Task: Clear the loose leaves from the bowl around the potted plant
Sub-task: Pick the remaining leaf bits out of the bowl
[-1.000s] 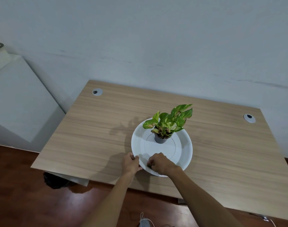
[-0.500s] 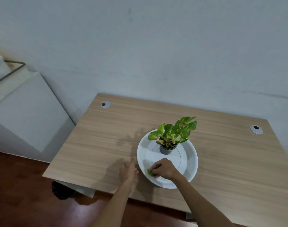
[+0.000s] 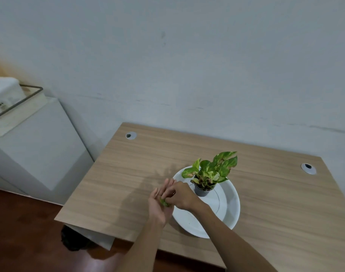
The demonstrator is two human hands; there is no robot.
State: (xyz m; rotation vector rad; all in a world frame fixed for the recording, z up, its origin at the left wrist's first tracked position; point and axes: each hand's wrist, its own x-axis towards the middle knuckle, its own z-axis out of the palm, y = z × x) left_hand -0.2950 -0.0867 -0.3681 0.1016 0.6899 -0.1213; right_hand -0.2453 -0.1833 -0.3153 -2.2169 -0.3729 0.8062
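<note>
A small potted plant (image 3: 210, 171) with green and yellow leaves stands in a dark pot (image 3: 202, 191) inside a wide white bowl (image 3: 232, 209) on the wooden desk (image 3: 128, 173). My left hand (image 3: 158, 207) is held palm up just left of the bowl's rim, fingers spread. My right hand (image 3: 182, 195) hovers over that palm, its fingertips pinched on a small green loose leaf (image 3: 164, 202) that touches the left palm. The bowl floor that shows is bare white; my right forearm hides part of it.
Two round cable grommets sit in the desk, one at the back left (image 3: 131, 135) and one at the right (image 3: 308, 168). A white cabinet (image 3: 36, 146) stands left of the desk. A dark object (image 3: 73, 240) lies on the floor under the desk's front left corner.
My right hand picked a green leaf off the bowl's near left side and carried it left. My left hand let go of the rim and turned palm up under it.
</note>
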